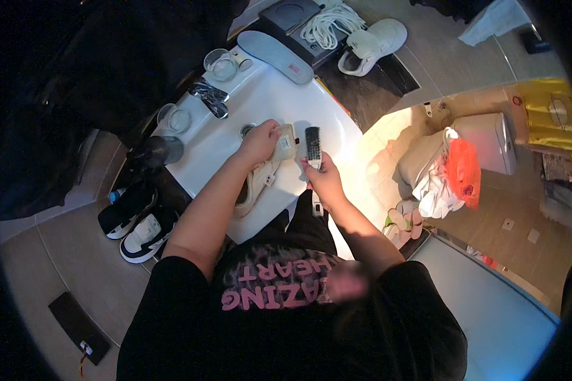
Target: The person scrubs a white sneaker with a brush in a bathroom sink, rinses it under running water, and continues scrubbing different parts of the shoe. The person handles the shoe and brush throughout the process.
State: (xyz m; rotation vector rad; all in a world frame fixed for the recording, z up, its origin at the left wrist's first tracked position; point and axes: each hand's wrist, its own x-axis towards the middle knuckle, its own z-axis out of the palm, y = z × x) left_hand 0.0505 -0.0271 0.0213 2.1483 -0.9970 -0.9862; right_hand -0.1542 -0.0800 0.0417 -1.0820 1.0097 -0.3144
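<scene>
Below me is a white washbasin [200, 159], its metal drain [248, 130] just beyond my left hand. An off-white shoe [253, 193] without visible laces lies in the basin's near part, partly hidden by my left forearm. My left hand [259, 142] grips the shoe's raised tongue [283, 152], which bears a white label [286, 142]. To the right, my right hand [327, 181] holds a brush [313, 145] by its pale handle. Its dark bristles point up and away from me, a small gap apart from the tongue.
A pale insole [274, 55] rests on the basin's far rim. Behind it are white shoelaces [331, 24] and another off-white shoe [381, 40]. Clear cups [220, 65] and a dark bottle [167, 150] line the left side. Black-and-white sneakers [145, 235] sit lower left; slippers [403, 221] at right.
</scene>
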